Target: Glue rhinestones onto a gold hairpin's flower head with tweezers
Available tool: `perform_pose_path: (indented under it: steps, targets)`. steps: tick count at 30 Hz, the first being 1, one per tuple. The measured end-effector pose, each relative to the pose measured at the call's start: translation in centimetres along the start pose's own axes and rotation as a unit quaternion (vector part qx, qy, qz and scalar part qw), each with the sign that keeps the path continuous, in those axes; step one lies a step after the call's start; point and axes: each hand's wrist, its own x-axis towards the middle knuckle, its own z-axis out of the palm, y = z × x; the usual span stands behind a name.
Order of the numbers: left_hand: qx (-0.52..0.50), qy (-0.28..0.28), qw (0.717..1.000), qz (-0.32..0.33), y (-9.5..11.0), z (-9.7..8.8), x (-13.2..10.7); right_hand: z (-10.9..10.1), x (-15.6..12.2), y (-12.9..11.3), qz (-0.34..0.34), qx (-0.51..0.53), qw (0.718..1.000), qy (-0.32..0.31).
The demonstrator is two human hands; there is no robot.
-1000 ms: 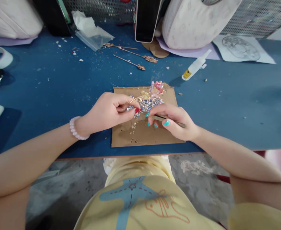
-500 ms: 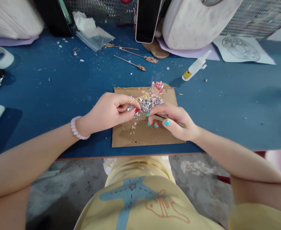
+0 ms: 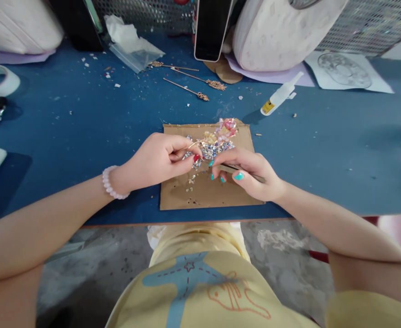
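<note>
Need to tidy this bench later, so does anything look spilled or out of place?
Mildly: pale scraps litter the blue tabletop near the plastic bag, and a few loose rhinestones lie apart from the main pile on the cardboard. Both look stray.

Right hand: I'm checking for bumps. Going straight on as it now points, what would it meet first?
Probably the left hand, at its red-nailed thumb, though depth between them is unclear.

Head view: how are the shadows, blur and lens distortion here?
Head view: the white bottle throws a soft shadow leftward on the blue table; same head view: wide-angle stretch seems to swell the forearms toward the edges; head view again: the tiny sparkling pieces partly blur together.
</note>
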Motion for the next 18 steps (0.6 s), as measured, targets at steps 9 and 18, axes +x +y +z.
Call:
perform_pose_path:
  steps: [9, 18]
  targets:
    - [-0.037, 0.007, 0.999, 0.012, -0.25, 0.06, 0.02, -0.07, -0.19, 0.14, -0.004, 0.006, 1.0, -0.003]
    - [-0.044, 0.002, 0.999, -0.015, -0.06, 0.12, -0.07, -0.02, 0.06, -0.36, -0.013, -0.041, 0.999, -0.003]
